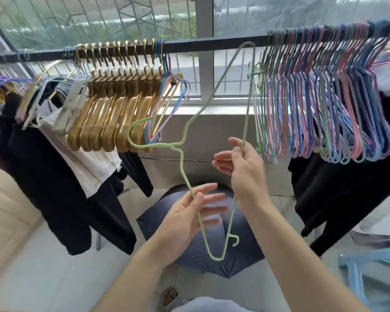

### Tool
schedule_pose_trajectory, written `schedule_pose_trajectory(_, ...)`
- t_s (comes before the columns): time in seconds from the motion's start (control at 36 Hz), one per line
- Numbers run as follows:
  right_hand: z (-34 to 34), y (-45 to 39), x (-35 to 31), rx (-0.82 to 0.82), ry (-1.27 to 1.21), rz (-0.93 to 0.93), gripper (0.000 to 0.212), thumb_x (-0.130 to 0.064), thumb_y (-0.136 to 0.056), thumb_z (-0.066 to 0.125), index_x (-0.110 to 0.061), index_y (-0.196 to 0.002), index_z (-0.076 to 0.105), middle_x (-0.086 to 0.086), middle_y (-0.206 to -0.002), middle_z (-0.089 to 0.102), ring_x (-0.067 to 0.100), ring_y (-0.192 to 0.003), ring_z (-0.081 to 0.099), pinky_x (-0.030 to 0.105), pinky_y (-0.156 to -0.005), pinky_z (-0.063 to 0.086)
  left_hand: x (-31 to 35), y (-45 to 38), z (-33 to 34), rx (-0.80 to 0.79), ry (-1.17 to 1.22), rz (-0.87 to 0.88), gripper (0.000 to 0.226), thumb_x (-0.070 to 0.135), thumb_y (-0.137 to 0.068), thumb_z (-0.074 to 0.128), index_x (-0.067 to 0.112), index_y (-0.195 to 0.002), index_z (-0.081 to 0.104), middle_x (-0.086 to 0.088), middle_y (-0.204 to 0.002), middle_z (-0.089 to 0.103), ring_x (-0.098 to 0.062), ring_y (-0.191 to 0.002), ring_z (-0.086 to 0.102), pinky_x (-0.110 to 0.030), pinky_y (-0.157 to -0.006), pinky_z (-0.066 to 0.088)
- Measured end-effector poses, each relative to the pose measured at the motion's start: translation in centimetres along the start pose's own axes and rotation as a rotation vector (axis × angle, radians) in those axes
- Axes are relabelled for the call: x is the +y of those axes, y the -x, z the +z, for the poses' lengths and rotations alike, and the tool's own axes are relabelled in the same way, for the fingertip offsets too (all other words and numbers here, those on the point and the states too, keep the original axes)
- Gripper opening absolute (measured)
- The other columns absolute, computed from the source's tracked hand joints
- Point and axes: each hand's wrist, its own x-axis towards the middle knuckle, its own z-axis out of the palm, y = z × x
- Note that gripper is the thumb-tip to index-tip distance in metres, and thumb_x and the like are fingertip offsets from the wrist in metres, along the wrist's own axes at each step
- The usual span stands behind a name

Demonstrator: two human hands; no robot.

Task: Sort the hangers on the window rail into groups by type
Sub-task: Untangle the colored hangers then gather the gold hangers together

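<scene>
Hangers on the dark window rail (212,45), one off it.
A pale green wire hanger (182,154) is held below the rail at centre, tilted, hook toward 9 o'clock. Gold plastic hangers (113,104) bunch at 10 o'clock; thin pink, blue and green wire hangers (324,97) crowd at 2 o'clock.

An open dark umbrella (196,248) lies on the tiled floor (43,278), dark garments (54,188) hanging left, blue plastic stool (369,273) right.
</scene>
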Motion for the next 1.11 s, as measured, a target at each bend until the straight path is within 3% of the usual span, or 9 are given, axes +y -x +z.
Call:
schedule_pose_trajectory(0.17, 0.3, -1.8, -0.1, -0.27, 0.225, 0.225, 0.036, -0.038, -0.11, 0.038, -0.017, -0.098, 0.064, 0.006, -0.096, 0.076, 0.023, -0.09, 0.072, 0.042, -0.086, 0.058, 5.0, -1.0, 0.6, -0.068, 0.15, 0.103, 0.039, 0.031, -0.107, 0.046, 0.018, -0.142, 0.056, -0.009, -0.144, 0.061, -0.035, -0.129, 0.058, -0.059, -0.103, 0.048)
schedule_pose_trajectory(0.36, -0.5, 1.1, 2.9, -0.426, 0.049, 0.439, 0.039, -0.054, -0.107, 0.037, -0.034, -0.121, 0.068, 0.005, -0.121, 0.071, 0.028, -0.108, 0.069, 0.041, -0.094, 0.058, 6.3, -3.8, 2.2, -0.059, 0.079, -0.104, 0.042, 0.02, -0.109, 0.046, 0.046, -0.14, 0.057, -0.01, -0.117, 0.068, -0.027, -0.103, 0.07, -0.07, -0.096, 0.051)
schedule_pose_trajectory(0.44, -1.5, 1.2, 2.9, -0.459, 0.047, 0.495, 0.053, -0.066, -0.101, 0.041, -0.026, -0.124, 0.068, -0.001, -0.109, 0.07, 0.02, -0.091, 0.063, 0.034, -0.087, 0.052, 6.0, -5.3, 3.6, 0.012, 0.023, -0.147, 0.043, 0.022, -0.11, 0.042, 0.049, -0.14, 0.056, 0.008, -0.099, 0.058, -0.012, -0.08, 0.073, -0.065, -0.1, 0.048)
schedule_pose_trajectory(0.53, -2.0, 0.6, 2.0, -0.501, 0.001, 0.496, 0.049, -0.075, -0.095, 0.043, -0.046, -0.129, 0.065, -0.016, -0.122, 0.07, 0.012, -0.103, 0.066, 0.039, -0.092, 0.051, 6.4, -6.7, 5.0, 0.064, -0.083, -0.13, 0.036, 0.029, -0.111, 0.042, 0.045, -0.14, 0.057, 0.014, -0.106, 0.056, -0.019, -0.097, 0.07, -0.06, -0.102, 0.052)
schedule_pose_trajectory(0.64, -2.6, 0.4, 0.8, -0.457, -0.108, 0.518, 0.041, -0.065, -0.1, 0.045, -0.044, -0.127, 0.067, -0.004, -0.131, 0.067, 0.021, -0.123, 0.06, 0.057, -0.099, 0.054, 7.1, -9.3, 6.2, 0.158, -0.194, -0.071, 0.033, 0.033, -0.112, 0.038, 0.036, -0.139, 0.056, 0.018, -0.116, 0.052, -0.011, -0.108, 0.058, -0.053, -0.108, 0.05)
schedule_pose_trajectory(0.81, -3.8, -0.3, -0.4, -0.39, -0.124, 0.481, 0.039, -0.04, -0.102, 0.059, -0.033, -0.14, 0.058, 0.001, -0.135, 0.065, 0.032, -0.114, 0.069, 0.052, -0.086, 0.061, 8.1, -12.2, 7.5, 0.142, -0.287, -0.035, 0.037, 0.036, -0.111, 0.036, 0.03, -0.143, 0.054, 0.002, -0.151, 0.047, -0.024, -0.143, 0.042, -0.045, -0.122, 0.034)
schedule_pose_trajectory(0.94, -3.1, -1.1, -2.7, -0.297, 0.213, 0.307, 0.024, -0.027, -0.107, 0.042, -0.032, -0.122, 0.059, -0.011, -0.114, 0.071, 0.018, -0.096, 0.075, 0.046, -0.096, 0.055, 10.1, -13.9, 8.5, 0.1, -0.362, 0.032, 0.032, 0.046, -0.109, 0.038, 0.035, -0.132, 0.058, 0.011, -0.133, 0.049, -0.009, -0.122, 0.05, -0.036, -0.109, 0.038)
schedule_pose_trajectory(1.03, -1.9, -2.2, -4.2, -0.194, 0.307, 0.21, 0.026, -0.031, -0.11, 0.036, -0.03, -0.105, 0.061, -0.005, -0.108, 0.073, 0.017, -0.086, 0.074, 0.037, -0.078, 0.06, 11.7, -14.4, 9.0, 0.038, -0.38, 0.01, 0.038, 0.058, -0.104, 0.04, 0.03, -0.128, 0.052, 0.009, -0.11, 0.052, -0.018, -0.104, 0.06, -0.041, -0.105, 0.044)
schedule_pose_trajectory(1.11, -1.6, -3.9, -5.9, -0.116, 0.336, 0.184, 0.026, -0.035, -0.11, 0.035, -0.026, -0.109, 0.06, -0.005, -0.12, 0.065, 0.02, -0.081, 0.074, 0.032, -0.068, 0.055, 13.6, -14.4, 8.7, -0.019, -0.476, 0.1, 0.051, 0.061, -0.101, 0.038, 0.03, -0.139, 0.05, 0.002, -0.133, 0.054, -0.018, -0.12, 0.055, -0.043, -0.112, 0.038)
